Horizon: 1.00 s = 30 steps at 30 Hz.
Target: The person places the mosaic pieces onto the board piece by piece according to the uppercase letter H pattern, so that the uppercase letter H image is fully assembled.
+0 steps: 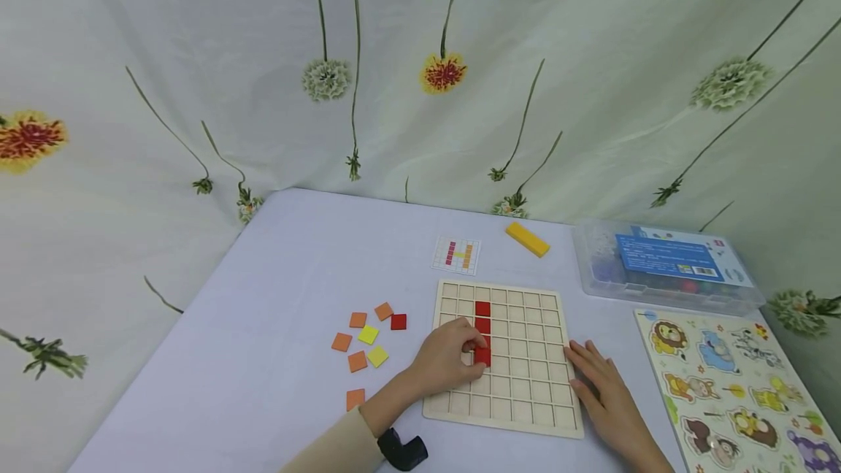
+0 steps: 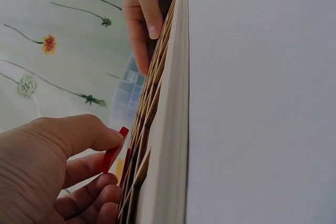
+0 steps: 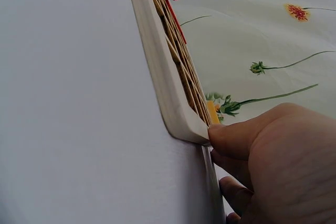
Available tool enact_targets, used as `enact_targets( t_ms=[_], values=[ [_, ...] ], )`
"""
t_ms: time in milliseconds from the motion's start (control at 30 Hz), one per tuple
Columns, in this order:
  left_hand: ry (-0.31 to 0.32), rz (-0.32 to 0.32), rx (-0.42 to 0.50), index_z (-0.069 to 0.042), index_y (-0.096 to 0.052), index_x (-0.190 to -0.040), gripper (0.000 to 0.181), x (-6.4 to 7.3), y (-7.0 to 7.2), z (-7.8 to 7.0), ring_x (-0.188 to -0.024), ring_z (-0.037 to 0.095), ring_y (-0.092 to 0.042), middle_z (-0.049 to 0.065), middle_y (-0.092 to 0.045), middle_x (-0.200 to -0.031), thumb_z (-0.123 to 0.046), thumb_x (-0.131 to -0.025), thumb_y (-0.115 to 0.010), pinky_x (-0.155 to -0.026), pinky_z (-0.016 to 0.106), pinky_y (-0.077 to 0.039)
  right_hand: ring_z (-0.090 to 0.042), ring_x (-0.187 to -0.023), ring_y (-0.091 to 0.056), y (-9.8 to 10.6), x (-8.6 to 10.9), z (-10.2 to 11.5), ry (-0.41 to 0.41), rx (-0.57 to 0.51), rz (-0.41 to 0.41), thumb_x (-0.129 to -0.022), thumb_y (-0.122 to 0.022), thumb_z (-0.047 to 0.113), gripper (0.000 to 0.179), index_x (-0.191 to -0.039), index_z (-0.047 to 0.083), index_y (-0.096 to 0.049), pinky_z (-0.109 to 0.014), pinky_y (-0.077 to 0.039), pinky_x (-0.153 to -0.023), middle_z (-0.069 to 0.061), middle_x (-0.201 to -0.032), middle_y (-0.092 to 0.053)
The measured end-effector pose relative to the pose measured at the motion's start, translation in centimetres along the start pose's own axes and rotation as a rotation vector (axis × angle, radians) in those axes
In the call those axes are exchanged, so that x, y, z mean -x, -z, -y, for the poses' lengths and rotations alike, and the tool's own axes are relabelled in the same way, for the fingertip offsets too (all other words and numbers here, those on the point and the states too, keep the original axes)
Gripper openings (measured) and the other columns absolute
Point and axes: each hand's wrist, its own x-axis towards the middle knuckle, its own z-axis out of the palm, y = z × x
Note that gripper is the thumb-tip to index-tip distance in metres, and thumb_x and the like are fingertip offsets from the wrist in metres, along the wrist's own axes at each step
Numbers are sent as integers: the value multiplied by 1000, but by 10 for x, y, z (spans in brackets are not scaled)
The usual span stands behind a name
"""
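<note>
Placing step: left hand [image 1: 447, 358] pinches red tile [image 1: 482, 355] over grid board [image 1: 525, 414], third in the column. Right hand [image 1: 601, 385], fingers straight, steadies the board's edge. Next: seat tile flat.

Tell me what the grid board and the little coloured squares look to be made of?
The grid board looks like pale unfinished wood: matte cream surface, thick edge in the wrist views. The red tile pinched by the left hand seems thin painted wood or plastic; the loose tiles look alike, flat and matte.
</note>
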Motion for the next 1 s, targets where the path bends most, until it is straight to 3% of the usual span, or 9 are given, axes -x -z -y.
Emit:
enact_targets(
  t_ms=[167, 367, 500, 567, 700, 767, 1000],
  values=[
    [7, 27, -23, -14, -71, -91, 17, 0, -1, 2, -74, 2, -47, -8, -53, -79, -20, -78, -78, -64, 14, -40, -39, -146, -22, 0, 1, -1, -2, -1, 1, -97, -57, 13, 42, -137, 0, -53, -72, -9, -110, -25, -146, -45],
    [-4, 43, -52, -15, -71, -90, 15, 0, -1, 1, -72, -1, -45, -10, -52, -78, -21, -77, -78, -63, 14, -39, -33, -148, -20, 0, 2, -2, 9, 1, -7, -97, -57, 12, 42, -137, 0, -53, -72, -9, -109, -26, -145, -45],
    [-28, 30, -71, -15, -72, -89, 15, 0, -1, 1, -71, -1, -44, -9, -52, -77, -20, -76, -78, -62, 13, -38, -37, -147, -21, 0, 2, -2, 8, -1, -7, -97, -57, 13, 42, -137, 0, -53, -72, -9, -109, -26, -145, -45],
    [-37, 25, -78, -15, -72, -88, 15, 0, -1, 0, -70, -1, -43, -9, -51, -76, -20, -76, -78, -61, 13, -37, -30, -149, -19, 0, 2, -2, 9, -3, -9, -97, -57, 12, 42, -137, 0, -53, -72, -9, -109, -26, -145, -45],
    [-35, 27, -79, -15, -72, -90, 15, 0, -2, 0, -71, -1, -44, -9, -52, -77, -20, -76, -78, -62, 13, -37, 5, -147, -9, 0, 2, -3, 21, -7, -15, -97, -57, 12, 42, -137, 0, -53, -72, -9, -109, -26, -145, -45],
    [-30, 32, -82, -15, -72, -90, 16, 0, -2, 0, -72, -1, -45, -10, -52, -78, -20, -76, -78, -63, 13, -37, 15, -142, -7, 0, 2, -3, 27, -7, -18, -97, -57, 12, 42, -137, 0, -53, -72, -9, -109, -26, -145, -46],
    [-5, 50, -95, -16, -72, -97, 22, 1, 6, -7, -78, 1, -48, -7, -57, -86, -25, -79, -79, -67, 14, -41, 12, -143, -8, 0, 1, -2, 30, 1, -11, -98, -56, 15, 43, -138, 1, -52, -71, -9, -110, -26, -145, -45]
  ],
)
